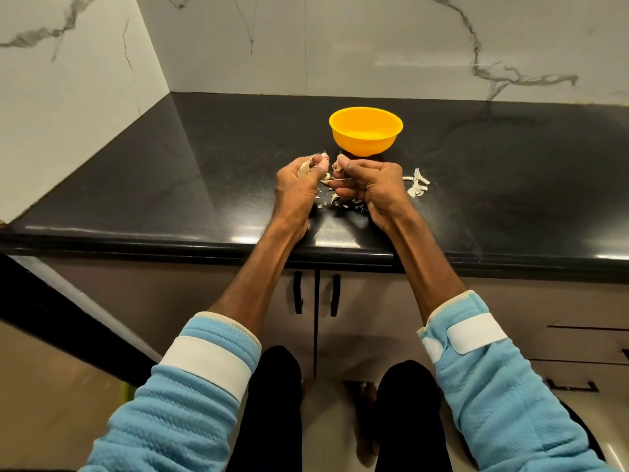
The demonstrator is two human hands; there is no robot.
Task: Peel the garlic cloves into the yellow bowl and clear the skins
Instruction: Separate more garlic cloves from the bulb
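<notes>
Head view puts the fingers (344,161) of the right hand (372,187) curled and pinched on a pale scrap (337,164); whether it is skin or a clove tip I cannot tell. Just beside them, across a narrow gap, the left hand (299,180) is curled round a garlic clove (304,169) with skin flaring off it. The clove's long axis seems to run from the palm up toward the fingertips, though most of it is hidden. Both hands hang just above the counter (170,172).

The yellow bowl (366,137) stands straight beyond that gap and a little to the right, so the right hand is nearer, and its near wall is close to the fingertips. What it holds cannot be seen. Dropping a peeled clove in would likely be a short forward reach over the rim.

Loose skins (418,186) lie just beside the right hand, with finer bits (340,203) under both hands. The counter's front edge runs beneath the wrists. The marble wall (374,46) stands well behind the bowl, and the counter stretches wide to left and right, giving room to sweep.
</notes>
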